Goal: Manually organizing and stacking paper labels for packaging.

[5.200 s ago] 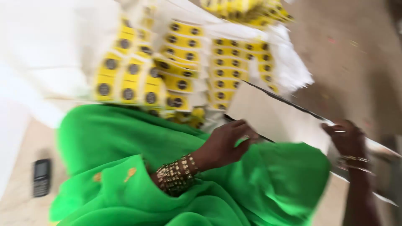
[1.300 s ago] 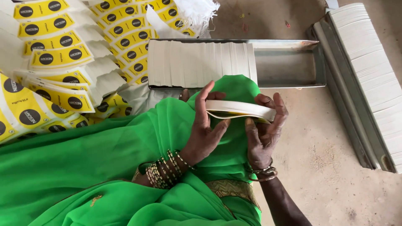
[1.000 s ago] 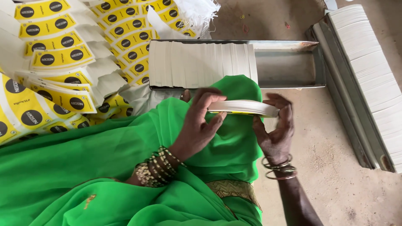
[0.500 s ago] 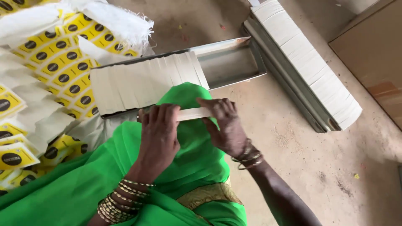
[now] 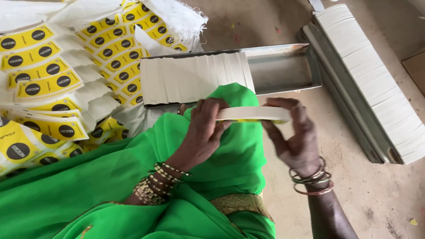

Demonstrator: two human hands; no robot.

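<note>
1. Two hands in view: left hand (image 5: 204, 132) and right hand (image 5: 295, 137), both over a green cloth (image 5: 133, 177) draped across the lap.
2. One thin stack of cards (image 5: 253, 114) held flat between them, white on top with a yellow edge below, just in front of the near rim of the tray.
3. Two metal trays on the floor: one tray (image 5: 283, 71) straight ahead, its left part filled with a row of white cards (image 5: 195, 77), its right part bare; a second long tray (image 5: 376, 84) at the right, packed with white cards.
4. Many yellow labels (image 5: 48, 84) with black circles, too many to count, spread at the left on white sacks (image 5: 177, 17).
5. Left fingers curled together and clamped over the stack's left end, wrist bent down; right fingers pinching the right end, thumb below.
6. Compared with half a second ago: stack now level and shifted rightward, right hand lower and further right.
7. Bangles (image 5: 310, 181) on both wrists.
</note>
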